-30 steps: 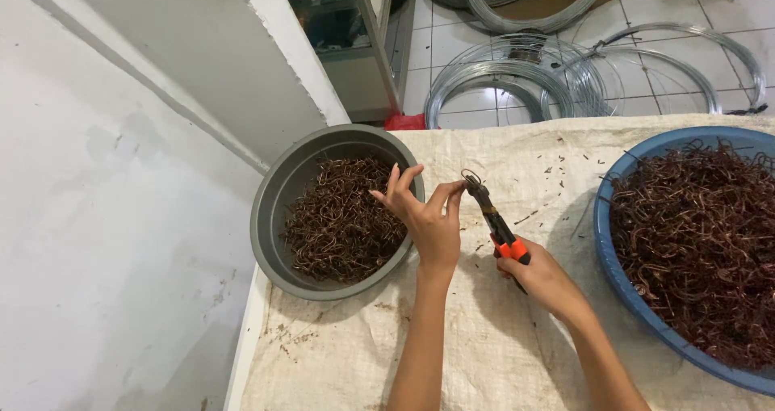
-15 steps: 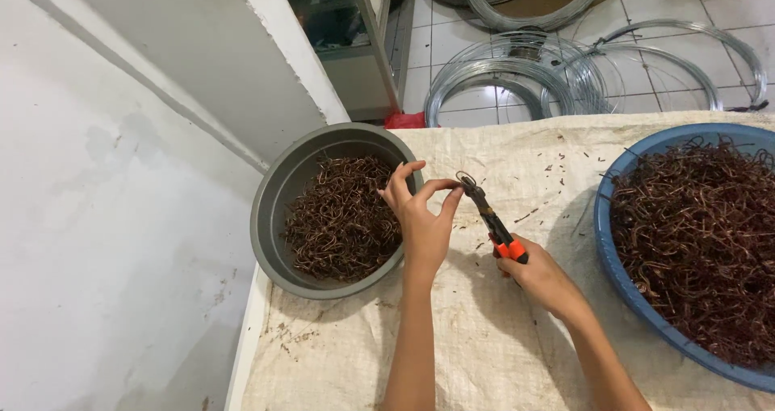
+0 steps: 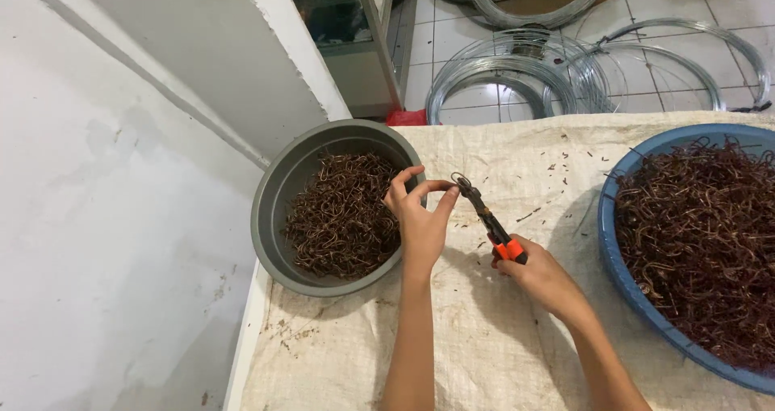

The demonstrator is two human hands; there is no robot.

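Note:
My right hand point(image 3: 539, 275) grips orange-handled pliers point(image 3: 488, 221) whose jaws point up and left and clamp a small bent brown wire piece point(image 3: 461, 180). My left hand point(image 3: 421, 217) is raised beside the jaws, thumb and forefinger pinching at that wire piece, its other fingers spread. Just left of it stands a grey round basin point(image 3: 278, 191) with a heap of short brown wire pieces point(image 3: 343, 215) inside. A blue basin point(image 3: 623, 278) at the right holds a larger tangle of brown wire point(image 3: 710, 241).
Both basins stand on a pale woven sack cloth point(image 3: 484, 338) covering the table, strewn with small wire bits. Coils of silvery wire point(image 3: 517, 72) lie on the tiled floor beyond. A white wall point(image 3: 105, 217) runs along the left, and a cabinet point(image 3: 355, 39) stands behind.
My left hand has shifted from fingers spread above the pliers to pinching at the wire piece at the jaws. The pliers stayed in my right hand, hardly moved.

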